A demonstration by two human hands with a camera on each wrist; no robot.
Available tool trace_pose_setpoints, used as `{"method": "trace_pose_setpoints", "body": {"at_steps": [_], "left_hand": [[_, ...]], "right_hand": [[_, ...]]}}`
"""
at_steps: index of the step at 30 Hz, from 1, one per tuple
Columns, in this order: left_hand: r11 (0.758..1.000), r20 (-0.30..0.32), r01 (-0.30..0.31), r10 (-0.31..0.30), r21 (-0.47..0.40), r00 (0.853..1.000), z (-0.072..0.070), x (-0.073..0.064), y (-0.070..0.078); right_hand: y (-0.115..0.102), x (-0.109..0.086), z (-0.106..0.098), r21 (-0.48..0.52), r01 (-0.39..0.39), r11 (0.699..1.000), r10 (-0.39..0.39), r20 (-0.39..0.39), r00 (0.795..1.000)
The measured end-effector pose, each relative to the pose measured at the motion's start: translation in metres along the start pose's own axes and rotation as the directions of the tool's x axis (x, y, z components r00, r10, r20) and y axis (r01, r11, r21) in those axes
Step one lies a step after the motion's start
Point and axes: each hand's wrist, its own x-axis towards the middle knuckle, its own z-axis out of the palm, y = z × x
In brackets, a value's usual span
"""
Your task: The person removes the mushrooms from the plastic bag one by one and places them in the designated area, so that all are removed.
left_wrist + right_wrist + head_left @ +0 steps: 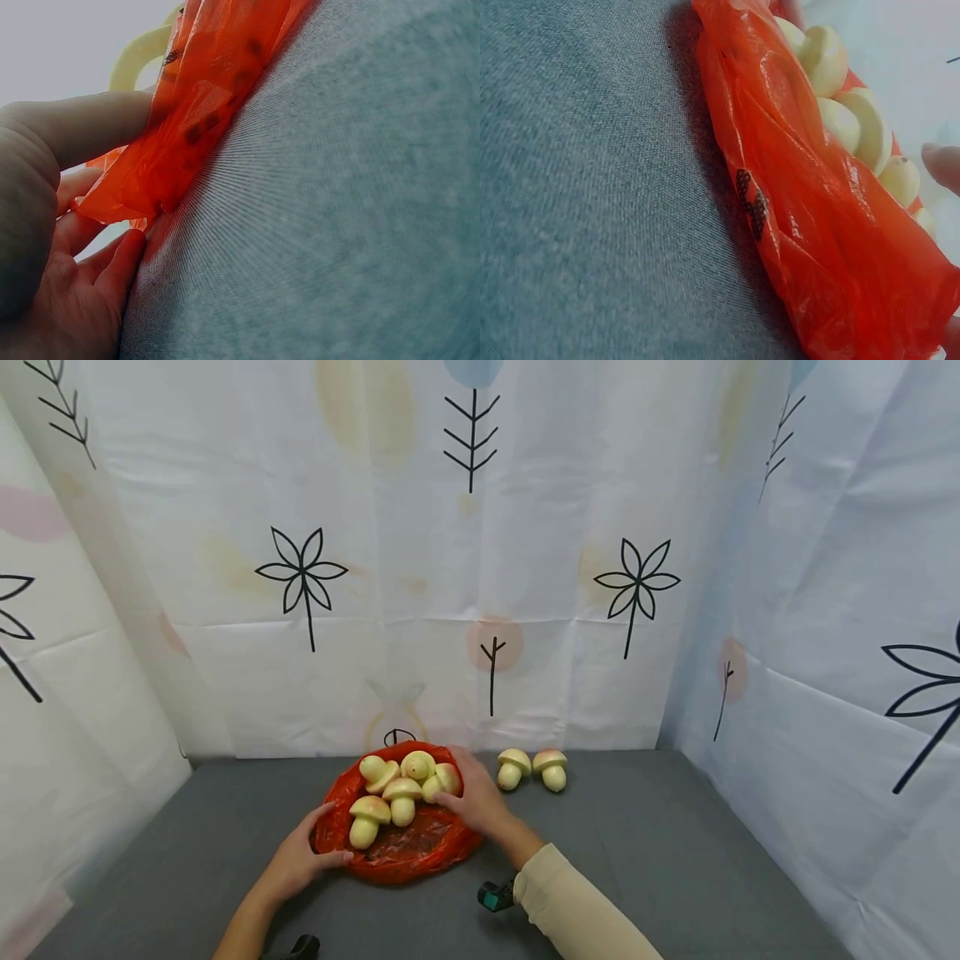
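Observation:
A red plastic bag lies on the grey table with its mouth spread wide. Inside it are several cream toy mushrooms with faintly pinkish caps. My left hand grips the bag's left edge; in the left wrist view the thumb lies against the thin red plastic, with fingers partly hidden behind it. At the right edge, my right hand holds the bag, thumb reaching inward beside a mushroom and the other fingers on the outer side. The right wrist view shows the bag's crumpled side and mushrooms above it.
Two more toy mushrooms stand side by side on the table, right of the bag near the back edge. A white patterned curtain hangs behind and along both sides. Dark wrist devices sit below both wrists.

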Motion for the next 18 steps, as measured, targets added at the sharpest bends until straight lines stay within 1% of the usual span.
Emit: {"method": "trace_pose_setpoints", "body": {"at_steps": [5,10,13,18], "left_hand": [[1.0,-0.003,-0.004,0.004,-0.004,1.0,0.0,0.0,0.0],[1.0,-0.008,0.003,-0.003,-0.003,1.0,0.001,0.0,-0.002],[1.0,-0.004,-0.002,0.002,-0.002,1.0,0.001,0.0,-0.001],[1.0,0.001,-0.001,0.001,-0.014,1.0,0.0,0.0,0.0]], "right_hand": [[0.001,0.001,0.006,0.005,-0.005,1.0,0.005,0.054,0.999],[0.002,0.0,0.01,-0.024,-0.06,0.998,0.063,0.133,0.989],[0.003,-0.001,0.011,-0.052,-0.081,0.995,0.089,0.166,0.982],[0.005,-0.001,0.013,-0.068,-0.077,0.995,0.088,0.178,0.98]]}}
